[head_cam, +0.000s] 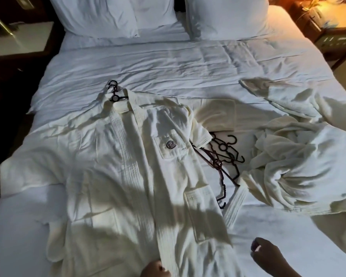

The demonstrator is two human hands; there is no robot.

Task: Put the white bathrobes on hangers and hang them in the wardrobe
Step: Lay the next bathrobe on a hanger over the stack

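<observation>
A wide bed (168, 62) with white sheets fills the view, two pillows (116, 15) at its head. A white bathrobe (128, 166) lies spread flat down the middle, already on a dark hanger (114, 92) whose hook pokes out at the collar. A second bathrobe (300, 156) sits crumpled on the right side. Between them lies a tangle of spare hangers (224, 156). At the lower edge, the left hand (156, 269) pinches the front band of the spread robe between its fingers, while the right hand (268, 254) hovers above the sheet, fingers loosely curled, holding nothing
</observation>
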